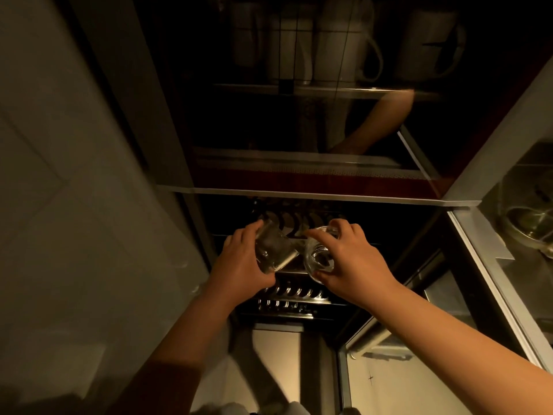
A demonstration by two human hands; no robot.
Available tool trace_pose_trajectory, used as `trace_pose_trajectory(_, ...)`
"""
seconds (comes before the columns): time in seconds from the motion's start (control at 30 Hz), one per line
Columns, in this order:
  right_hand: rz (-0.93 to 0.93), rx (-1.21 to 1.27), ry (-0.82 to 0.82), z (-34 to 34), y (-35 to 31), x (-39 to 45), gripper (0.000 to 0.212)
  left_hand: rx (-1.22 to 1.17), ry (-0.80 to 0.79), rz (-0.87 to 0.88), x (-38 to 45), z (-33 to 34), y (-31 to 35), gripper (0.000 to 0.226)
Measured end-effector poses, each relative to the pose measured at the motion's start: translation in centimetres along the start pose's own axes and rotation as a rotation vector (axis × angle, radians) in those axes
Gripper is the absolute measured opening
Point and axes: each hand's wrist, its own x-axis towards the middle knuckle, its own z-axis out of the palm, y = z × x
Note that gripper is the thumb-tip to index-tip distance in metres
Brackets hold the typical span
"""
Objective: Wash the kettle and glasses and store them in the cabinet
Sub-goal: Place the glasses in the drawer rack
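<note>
Before the open cabinet (329, 197), both bare forearms reached forward and up, side by side. Each hand carried a clear drinking glass over the wire dish rack (287, 298) on the lower shelf. The left hand (239, 259) had its fingers curled round the left glass (273, 250), tipped on its side. The right hand (351, 259) pinched the right glass (318, 260) between thumb and fingertips, its mouth turned toward the camera. The glasses sat just beside each other, so setting them down one at a time, mouth down and apart, would probably avoid a knock. Farther up, white jugs (344, 52) stood behind dark glass.
</note>
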Motion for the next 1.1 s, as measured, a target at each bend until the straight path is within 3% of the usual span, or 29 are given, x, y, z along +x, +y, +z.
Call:
trace_pose_trajectory(0.27,0.023,0.016,-0.017,1.7,0.2,1.5,0.08,0.136,-0.021,-0.004,2.1,0.4,-0.4,0.084)
trace_pose_trajectory(0.63,0.055,0.027,-0.02,3.8,0.4,3.4,0.078,0.213,0.139,0.064,3.1,2.2,-0.5,0.057)
trace_pose_trajectory(1.1,0.109,0.029,-0.014,5.4,1.0,5.2,0.075,0.356,0.157,0.118,6.1,4.0,-1.0,0.047)
